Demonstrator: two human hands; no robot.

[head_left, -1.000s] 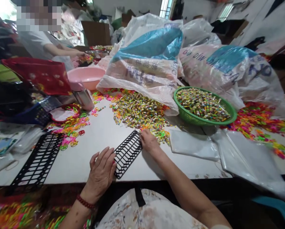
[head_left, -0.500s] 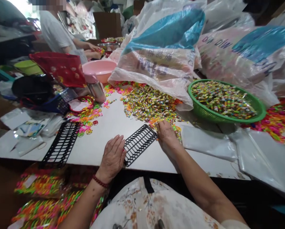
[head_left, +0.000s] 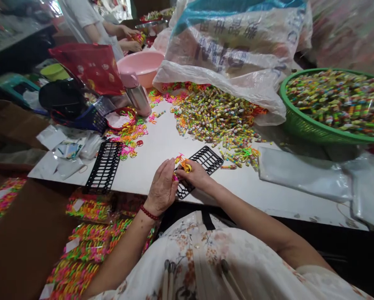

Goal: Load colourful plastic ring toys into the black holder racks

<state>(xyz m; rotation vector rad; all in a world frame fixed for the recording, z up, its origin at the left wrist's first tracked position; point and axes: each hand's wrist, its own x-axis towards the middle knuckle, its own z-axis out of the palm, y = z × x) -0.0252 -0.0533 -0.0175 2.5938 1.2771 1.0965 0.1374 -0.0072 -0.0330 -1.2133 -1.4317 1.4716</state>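
My left hand (head_left: pixel 163 183) is cupped at the left edge of a black plastic grid tray (head_left: pixel 209 160), its fingers long and close together. A bit of pink plastic (head_left: pixel 174 177) shows at its thumb side, though the palm is hidden. My right hand (head_left: pixel 195 175) is over the middle of the tray, pinching small looped plastic pieces (head_left: pixel 186 167) in yellow and orange. Both hands almost meet there. The tray lies slanted on the white table (head_left: pixel 152 164). Behind it spreads a heap of small printed tubes (head_left: pixel 216 118), with more looped pieces (head_left: pixel 251 153) at its right edge.
A second black grid tray (head_left: pixel 104 166) lies left, near loose looped pieces (head_left: pixel 129 143). A thermos (head_left: pixel 139 98), a pink basin (head_left: pixel 143 62) and a white sack (head_left: pixel 224 62) stand behind. Rightward are a green basket (head_left: pixel 318 125) and clear plastic bags (head_left: pixel 305 173). A co-worker's hands (head_left: pixel 130 39) are far back.
My right hand has moved left from the heap's edge to above the tray, with yellow and orange pieces in it. My left hand stays by the tray. The view has shifted.
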